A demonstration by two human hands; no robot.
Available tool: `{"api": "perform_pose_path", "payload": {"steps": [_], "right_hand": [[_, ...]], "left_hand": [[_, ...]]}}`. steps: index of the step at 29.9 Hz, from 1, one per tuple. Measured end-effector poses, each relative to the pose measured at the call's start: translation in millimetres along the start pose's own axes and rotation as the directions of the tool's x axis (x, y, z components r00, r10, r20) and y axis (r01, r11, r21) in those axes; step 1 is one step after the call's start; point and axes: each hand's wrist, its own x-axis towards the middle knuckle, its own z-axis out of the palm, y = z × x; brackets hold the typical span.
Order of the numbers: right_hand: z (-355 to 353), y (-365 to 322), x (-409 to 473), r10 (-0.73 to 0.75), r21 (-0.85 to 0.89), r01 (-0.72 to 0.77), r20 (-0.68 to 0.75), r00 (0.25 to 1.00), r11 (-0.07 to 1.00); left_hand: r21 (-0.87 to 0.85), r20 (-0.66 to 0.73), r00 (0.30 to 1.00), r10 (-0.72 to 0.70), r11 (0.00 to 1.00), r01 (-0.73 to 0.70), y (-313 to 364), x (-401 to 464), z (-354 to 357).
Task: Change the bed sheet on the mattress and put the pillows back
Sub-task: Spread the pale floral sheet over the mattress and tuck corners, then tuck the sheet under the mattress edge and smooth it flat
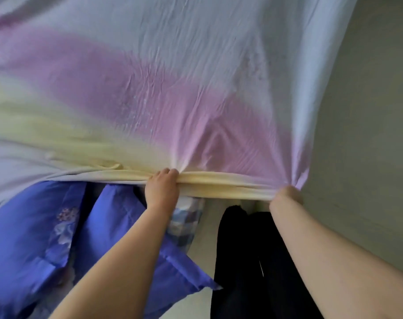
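Bed sheet [172, 88]: pale blue, pink and yellow bands, creased, spread out ahead and filling the upper frame; its near edge is gathered into a yellow roll running between both hands. Left hand [162, 187]: fingers curled over the rolled edge, gripping it near the middle. Right hand [287, 195]: at the sheet's near right corner, where the cloth bunches to a point; fingers hidden, grip cannot be told. Blue floral bedding [35, 238]: heaped below the sheet edge, lower left. Checked cloth [184, 224]: just beside the left wrist. Dark trousers [241, 261]: between the forearms. Wall [368, 111]: right of the sheet.
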Motion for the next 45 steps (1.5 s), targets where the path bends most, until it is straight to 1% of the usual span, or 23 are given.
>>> {"api": "perform_pose_path", "payload": {"steps": [2, 5, 9, 11, 14, 18, 21, 23, 24, 27, 29, 30, 32, 34, 35, 36, 37, 38, 39, 40, 41, 42, 45], "right_hand": [[-0.2, 4.3, 3.0, -0.003, 0.083, 0.005, -0.02, 1.0, 0.996], [9.2, 29.3, 6.0, 0.107, 0.335, -0.22, 0.324, 0.94, 0.916], [39.1, 71.3, -35.5, 0.229, 0.01, -0.291, 0.594, 0.772, 0.957], [55.4, 94.7, -69.3, 0.242, -0.208, -0.137, 0.661, 0.71, 0.968], [68.6, 126.2, -110.9, 0.173, -0.465, 0.293, 0.729, 0.662, 0.835], [70.9, 173.4, -131.5, -0.066, -0.377, 0.614, 0.815, 0.576, 0.693], [76.4, 206.2, -154.0, -0.389, -0.335, 0.839, 0.77, 0.506, 0.429], [87.7, 225.3, -191.4, -0.627, -0.188, 0.951, 0.717, 0.303, 0.245], [96.4, 234.0, -211.3, -0.688, -0.092, 0.97, 0.69, 0.225, 0.226], [127.3, 263.6, -271.7, -0.669, 0.116, 0.98, 0.743, 0.022, 0.16], [145.0, 284.5, -305.0, -0.479, 0.113, 0.993, 0.87, -0.114, -0.032], [151.7, 295.8, -320.6, -0.34, 0.059, 0.98, 0.932, -0.123, -0.191], [163.2, 315.5, -338.0, -0.147, -0.041, 0.858, 0.988, -0.04, -0.512], [172.1, 333.1, -357.8, -0.066, -0.095, 0.747, 0.995, 0.069, -0.658], [174.8, 338.6, -366.7, -0.048, -0.119, 0.731, 0.992, 0.118, -0.672], [176.9, 341.4, -370.1, -0.057, -0.152, 0.747, 0.987, 0.152, -0.647], [182.2, 346.1, -378.1, -0.088, -0.172, 0.761, 0.985, 0.149, -0.626], [185.6, 348.6, -381.7, -0.14, -0.185, 0.778, 0.982, 0.125, -0.601], [189.5, 350.0, -385.5, -0.195, -0.185, 0.796, 0.977, 0.086, -0.576], [192.3, 351.3, -390.9, -0.24, -0.182, 0.829, 0.969, 0.059, -0.529], [192.9, 352.0, -394.5, -0.273, -0.181, 0.876, 0.96, 0.059, -0.448], [191.6, 352.7, -397.5, -0.305, -0.182, 0.919, 0.95, 0.072, -0.349], [187.3, 362.0, -403.4, -0.445, -0.151, 0.98, 0.892, 0.078, -0.131]], "left_hand": [[-0.113, -0.008, 1.0, -0.023, 0.993, 0.022, 11.3, -5.1, 2.8], [-0.109, -0.052, 0.999, -0.005, 0.994, -0.001, 12.1, -14.4, 5.8], [-0.134, -0.012, 0.998, 0.067, 0.989, -0.068, 6.6, -20.7, 12.5], [-0.174, 0.048, 0.994, 0.097, 0.981, -0.088, 4.4, -21.1, 16.6], [-0.29, 0.141, 0.977, 0.158, 0.95, -0.112, -6.4, -30.7, 20.5], [-0.208, 0.004, 0.986, 0.168, 0.964, -0.164, -55.5, -62.8, 27.8], [-0.027, -0.239, 0.958, 0.158, 0.985, -0.169, -114.3, -90.9, 26.7], [0.098, -0.414, 0.886, 0.209, 0.978, -0.185, -158.0, -111.8, 23.1], [0.14, -0.474, 0.85, 0.23, 0.973, -0.186, -177.3, -123.0, 20.1], [0.147, -0.58, 0.783, 0.226, 0.974, -0.173, -237.2, -161.5, 8.0], [0.08, -0.616, 0.772, 0.154, 0.988, -0.134, -280.0, -186.4, 6.2], [0.021, -0.625, 0.774, 0.098, 0.994, -0.108, -304.9, -198.2, 10.4], [-0.108, -0.594, 0.803, -0.047, 0.994, -0.021, -349.5, -219.7, 23.6], [-0.291, -0.499, 0.823, -0.272, 0.947, 0.137, -389.8, -242.5, 41.4], [-0.414, -0.409, 0.806, -0.428, 0.874, 0.254, -401.3, -254.6, 46.3], [-0.59, -0.26, 0.755, -0.602, 0.718, 0.369, -408.4, -260.6, 56.3], [-0.784, -0.047, 0.63, -0.775, 0.419, 0.457, -416.1, -267.6, 55.7], [-0.901, 0.223, 0.489, -0.843, 0.013, 0.433, -421.5, -271.2, 52.0], [-0.87, 0.492, 0.441, -0.75, -0.403, 0.284, -428.0, -271.0, 44.2], [-0.678, 0.662, 0.528, -0.532, -0.725, 0.119, -438.4, -267.7, 36.1], [-0.475, 0.716, 0.609, -0.342, -0.878, 0.065, -448.9, -263.4, 30.1], [-0.389, 0.733, 0.627, -0.263, -0.919, 0.07, -455.9, -259.7, 23.9], [-0.495, 0.774, 0.536, -0.336, -0.849, 0.183, -482.8, -244.6, 16.9]]}}
